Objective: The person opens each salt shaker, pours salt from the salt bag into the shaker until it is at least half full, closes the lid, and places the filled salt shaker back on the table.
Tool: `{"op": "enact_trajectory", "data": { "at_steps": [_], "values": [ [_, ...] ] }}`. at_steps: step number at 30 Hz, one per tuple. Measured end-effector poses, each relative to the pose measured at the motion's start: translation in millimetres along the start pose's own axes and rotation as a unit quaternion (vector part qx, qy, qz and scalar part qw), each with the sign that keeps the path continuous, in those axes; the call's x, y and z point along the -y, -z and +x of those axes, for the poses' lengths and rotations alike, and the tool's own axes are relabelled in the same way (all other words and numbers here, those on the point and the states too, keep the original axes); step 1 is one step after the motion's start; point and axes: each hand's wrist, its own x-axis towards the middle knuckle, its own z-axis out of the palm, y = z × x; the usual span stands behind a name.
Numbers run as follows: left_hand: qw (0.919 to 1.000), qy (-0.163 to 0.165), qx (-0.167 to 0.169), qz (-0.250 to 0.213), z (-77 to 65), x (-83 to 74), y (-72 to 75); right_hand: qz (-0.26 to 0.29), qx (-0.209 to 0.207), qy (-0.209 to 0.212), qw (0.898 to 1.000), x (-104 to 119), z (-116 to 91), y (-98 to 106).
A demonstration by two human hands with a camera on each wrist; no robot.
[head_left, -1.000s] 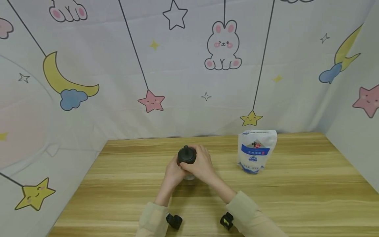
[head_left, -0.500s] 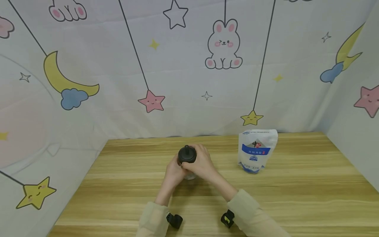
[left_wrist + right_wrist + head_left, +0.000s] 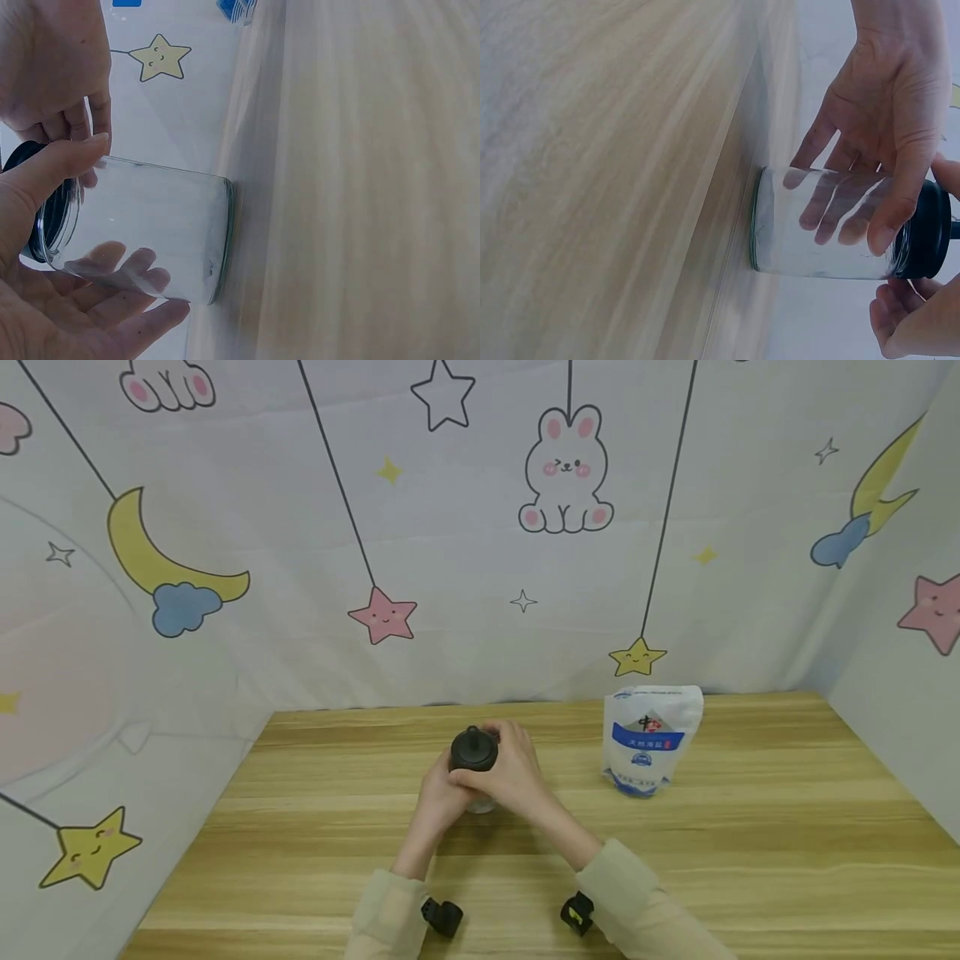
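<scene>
In the head view both hands are close together round a clear glass jar (image 3: pixel 482 807) with a black lid (image 3: pixel 474 748) and a small knob on top. My left hand (image 3: pixel 441 795) grips the glass body; in the left wrist view its thumb lies across the near side, and fingers of this hand show through the glass (image 3: pixel 169 214). My right hand (image 3: pixel 516 778) holds the lid at its rim, thumb in front and fingers behind. The jar stands upright, its base right at the tabletop.
A white and blue stand-up pouch (image 3: pixel 647 743) with Chinese print stands at the back right of the wooden table (image 3: pixel 750 860). A white cloth (image 3: pixel 465 543) printed with stars, moons and rabbits hangs behind and at the sides.
My right hand has shifted slightly on the lid, its thumb moving a little left along the rim. The left hand, jar and pouch stay where they were.
</scene>
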Motion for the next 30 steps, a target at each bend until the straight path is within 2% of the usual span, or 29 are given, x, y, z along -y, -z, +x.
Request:
{"op": "enact_trajectory", "data": {
  "at_steps": [8, 15, 30],
  "values": [
    [0.9998, 0.01, 0.013, -0.011, 0.4, -0.9, 0.0, -0.015, -0.011, 0.005, 1.0, 0.4, 0.7, -1.6],
    [0.9997, 0.013, 0.013, -0.017, 0.5, -0.5, 0.0, -0.003, -0.006, 0.008, 1.0, 1.4, 0.2, -1.5],
    [0.9998, -0.003, 0.017, -0.005, -0.7, 1.0, 1.5, 0.019, 0.015, 0.005, 1.0, 3.1, 1.5, -2.1]
  ]
}}
